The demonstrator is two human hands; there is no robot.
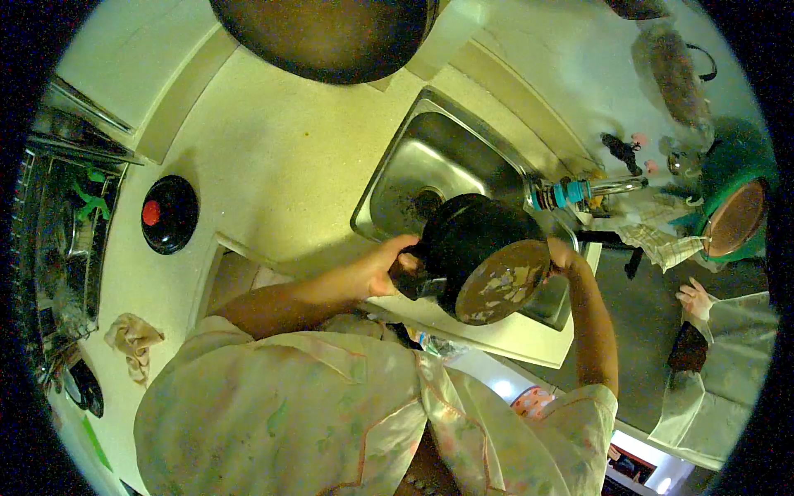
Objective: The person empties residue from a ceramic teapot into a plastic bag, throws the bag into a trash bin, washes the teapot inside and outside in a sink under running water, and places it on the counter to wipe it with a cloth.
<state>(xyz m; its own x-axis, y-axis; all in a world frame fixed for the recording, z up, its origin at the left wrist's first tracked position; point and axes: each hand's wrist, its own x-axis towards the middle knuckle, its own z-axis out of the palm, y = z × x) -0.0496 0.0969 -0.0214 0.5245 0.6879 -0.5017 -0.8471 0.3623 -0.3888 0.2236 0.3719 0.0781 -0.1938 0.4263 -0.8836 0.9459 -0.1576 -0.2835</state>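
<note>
A black pot (471,231) is tilted over the near edge of the steel sink (451,157), its worn, patchy base facing down and toward me. My left hand (392,266) grips the pot's handle at its left side. On the pot's right side, my right hand (562,258) is closed round the edge, with its fingers partly hidden. The drain shows just beyond the pot. A tap with blue and black bands (571,194) stands at the sink's right.
A black lid with a red knob (169,215) and a crumpled cloth (135,341) lie on the left counter (281,157). A large dark pan (331,41) is at the top. Another person's hand (695,298) shows at the right, near a green container (740,207).
</note>
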